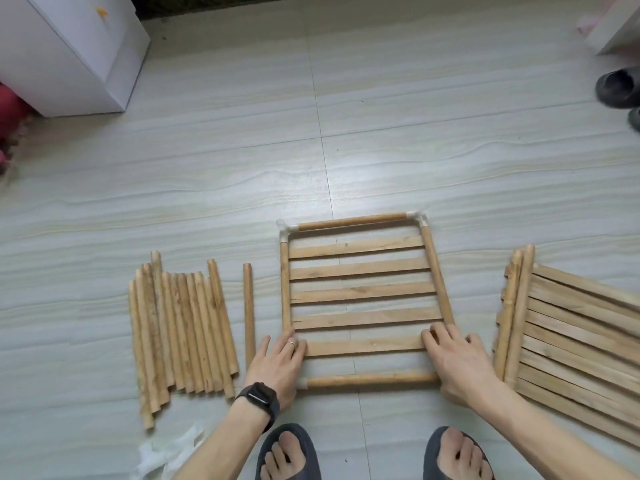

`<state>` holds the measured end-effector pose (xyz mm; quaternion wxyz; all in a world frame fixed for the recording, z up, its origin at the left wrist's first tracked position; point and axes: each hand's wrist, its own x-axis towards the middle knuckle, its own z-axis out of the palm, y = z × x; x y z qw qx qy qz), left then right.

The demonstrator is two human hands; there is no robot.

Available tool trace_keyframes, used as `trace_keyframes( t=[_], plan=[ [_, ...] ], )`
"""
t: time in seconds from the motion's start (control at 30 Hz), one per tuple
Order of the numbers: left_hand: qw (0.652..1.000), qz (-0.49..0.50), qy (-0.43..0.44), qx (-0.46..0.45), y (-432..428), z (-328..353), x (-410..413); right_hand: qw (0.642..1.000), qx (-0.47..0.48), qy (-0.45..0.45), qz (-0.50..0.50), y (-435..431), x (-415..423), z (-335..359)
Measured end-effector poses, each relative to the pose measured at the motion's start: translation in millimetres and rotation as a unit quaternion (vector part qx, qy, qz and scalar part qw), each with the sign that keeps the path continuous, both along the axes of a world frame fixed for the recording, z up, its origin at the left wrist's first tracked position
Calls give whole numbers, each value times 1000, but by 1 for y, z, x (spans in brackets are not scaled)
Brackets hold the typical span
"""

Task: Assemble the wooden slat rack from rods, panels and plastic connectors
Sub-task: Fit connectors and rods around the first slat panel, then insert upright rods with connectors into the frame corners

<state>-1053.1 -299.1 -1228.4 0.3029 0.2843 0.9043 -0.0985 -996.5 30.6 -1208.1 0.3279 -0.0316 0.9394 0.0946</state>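
Note:
A square slat panel lies flat on the floor before me, framed by rods with clear plastic connectors at its far corners. A near rod closes the frame at the front. My left hand grips the near left corner, where a connector shows. My right hand covers and grips the near right corner. A row of loose rods lies to the left, and one single rod sits beside the panel.
A stack of further slat panels lies at the right. A white cabinet stands at the far left. Dark slippers sit at the far right. A crumpled plastic bag lies near my left arm. My feet in slippers are below.

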Motion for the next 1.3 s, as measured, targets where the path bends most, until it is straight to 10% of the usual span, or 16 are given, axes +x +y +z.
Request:
trace_keyframes(
  t=[0.17, 0.3, 0.6, 0.67, 0.77, 1.0, 1.13, 1.3],
  plan=[
    [989, 84, -25, 117, -8, 9, 2, 999, 43, -24, -9, -13, -3, 3],
    [901, 351, 66, 246, -24, 12, 3, 993, 89, -74, 2, -31, -8, 14],
    [893, 449, 24, 22, -49, 5, -16, 994, -107, -10, 14, -93, -17, 9],
    [853, 514, -5, 91, -52, 3, -24, 992, -115, -49, 9, -97, -19, 3],
    [703, 634, -121, 298, -58, 15, -31, 992, -116, -55, 11, -96, -13, -2],
    [583, 576, -309, 484, -58, 59, -41, 977, -169, -127, 12, -98, -29, 27],
    [593, 531, -376, 474, -42, 68, -56, 922, -361, 43, -132, -102, -79, 58],
    [614, 443, -450, 473, -22, 73, -73, 948, -248, 170, 102, -116, -125, 79]
  ],
)
